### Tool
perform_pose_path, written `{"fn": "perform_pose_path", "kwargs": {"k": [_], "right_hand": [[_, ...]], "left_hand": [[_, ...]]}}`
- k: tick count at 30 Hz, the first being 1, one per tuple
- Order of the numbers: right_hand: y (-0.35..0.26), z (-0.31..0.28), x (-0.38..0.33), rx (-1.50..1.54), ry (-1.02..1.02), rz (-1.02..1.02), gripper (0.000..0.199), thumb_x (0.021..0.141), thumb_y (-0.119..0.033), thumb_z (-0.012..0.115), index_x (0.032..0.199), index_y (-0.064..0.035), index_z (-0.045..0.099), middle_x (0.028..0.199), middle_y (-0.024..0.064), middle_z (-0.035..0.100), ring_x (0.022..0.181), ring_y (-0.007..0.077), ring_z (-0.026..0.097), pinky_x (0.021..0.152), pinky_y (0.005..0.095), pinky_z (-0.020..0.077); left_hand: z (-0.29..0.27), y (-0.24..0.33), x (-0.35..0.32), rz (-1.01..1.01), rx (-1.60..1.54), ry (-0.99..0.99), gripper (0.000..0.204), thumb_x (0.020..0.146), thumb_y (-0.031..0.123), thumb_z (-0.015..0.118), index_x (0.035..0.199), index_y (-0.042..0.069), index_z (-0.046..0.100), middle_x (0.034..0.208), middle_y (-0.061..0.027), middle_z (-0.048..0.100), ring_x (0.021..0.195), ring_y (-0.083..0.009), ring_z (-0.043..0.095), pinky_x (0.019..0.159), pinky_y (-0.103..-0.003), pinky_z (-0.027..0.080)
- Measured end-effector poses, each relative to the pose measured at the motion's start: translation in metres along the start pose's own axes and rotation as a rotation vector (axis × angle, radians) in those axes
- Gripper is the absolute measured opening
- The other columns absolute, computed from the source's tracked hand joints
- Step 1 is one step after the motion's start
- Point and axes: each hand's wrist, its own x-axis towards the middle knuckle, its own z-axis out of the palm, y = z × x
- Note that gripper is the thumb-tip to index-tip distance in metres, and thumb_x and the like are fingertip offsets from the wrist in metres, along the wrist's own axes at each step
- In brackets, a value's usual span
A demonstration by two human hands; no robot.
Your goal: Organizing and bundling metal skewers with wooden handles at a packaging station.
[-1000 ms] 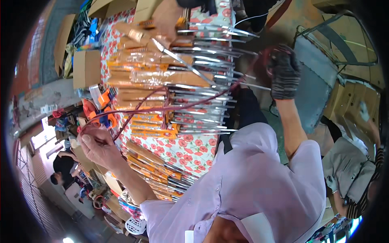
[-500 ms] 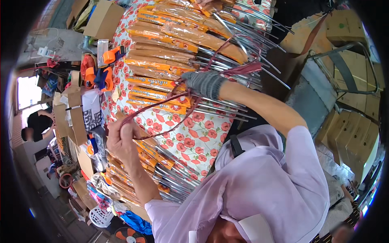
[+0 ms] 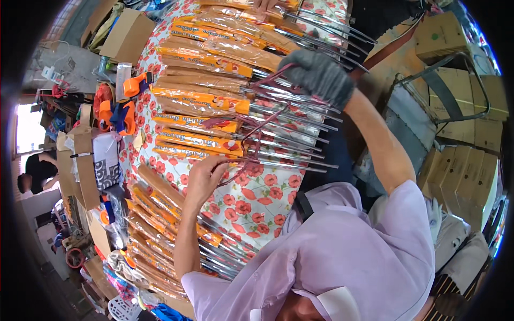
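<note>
Long packets (image 3: 206,93) in clear plastic with orange labels and brown contents lie side by side on the table. Thin metal rods (image 3: 292,131) stick out of their right ends. A dark red cord (image 3: 263,124) runs loosely over the packets nearest me. My bare left hand (image 3: 205,179) pinches the cord by the near edge of this row. My right hand (image 3: 321,77), in a grey knitted glove, is closed round another stretch of the cord, above the rods. A second stack of similar packets (image 3: 155,214) lies near my left forearm.
A tablecloth (image 3: 251,200) with red flowers covers the table. Another person's hand (image 3: 263,4) touches packets at the far end. Orange tape dispensers (image 3: 136,84) and open cartons line the left side. On the right stand a metal-framed chair (image 3: 409,115) and stacked cardboard boxes (image 3: 455,179).
My right hand has moved right and away from me, drawing the cord over the rods. My left hand has shifted right, towards the near packets. The view has turned slightly.
</note>
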Motion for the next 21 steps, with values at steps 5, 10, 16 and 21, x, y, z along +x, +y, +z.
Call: {"fn": "perform_pose_path", "kwargs": {"k": [5,10,16,21], "right_hand": [[0.029,0.101,0.004,-0.059,0.199,-0.209,0.026,0.095,-0.022,0.065,0.115,-0.006,0.066,0.101,0.0125,0.074,0.093,0.0322,0.072,0.084,0.041,0.0571],[0.009,0.177,0.007,-0.393,-0.049,0.242,0.023,0.092,-0.015,0.053,0.106,-0.005,0.068,0.094,0.0185,0.074,0.085,0.0367,0.073,0.074,0.0469,0.0581],[-0.01,0.135,-0.059,-0.014,0.387,-0.045,0.017,0.091,-0.018,0.065,0.104,-0.0069,0.068,0.101,0.0144,0.073,0.091,0.0329,0.071,0.078,0.0426,0.0564],[-0.09,0.122,-0.124,0.278,0.501,-0.705,0.019,0.088,-0.017,0.067,0.104,-0.0069,0.068,0.095,0.0123,0.071,0.088,0.0326,0.069,0.083,0.0392,0.0543]], "left_hand": [[0.022,0.025,0.03,0.026,-0.011,-0.041,0.016,0.092,0.014,0.069,0.104,0.003,0.072,0.092,-0.0128,0.071,0.081,-0.0293,0.07,0.071,-0.036,0.053],[0.039,0.057,0.022,0.319,0.131,-0.008,0.014,0.091,0.008,0.069,0.104,0.003,0.071,0.092,-0.013,0.07,0.082,-0.0281,0.069,0.072,-0.035,0.053],[0.039,0.037,-0.007,0.244,-0.12,0.209,0.021,0.092,0.002,0.066,0.112,0.005,0.071,0.104,-0.0109,0.07,0.092,-0.0206,0.068,0.077,-0.034,0.054],[0.064,0.129,-0.01,0.152,-0.638,0.481,0.039,0.096,0.008,0.062,0.134,0.005,0.056,0.12,-0.0115,0.069,0.104,-0.0209,0.065,0.083,-0.036,0.054]]}}
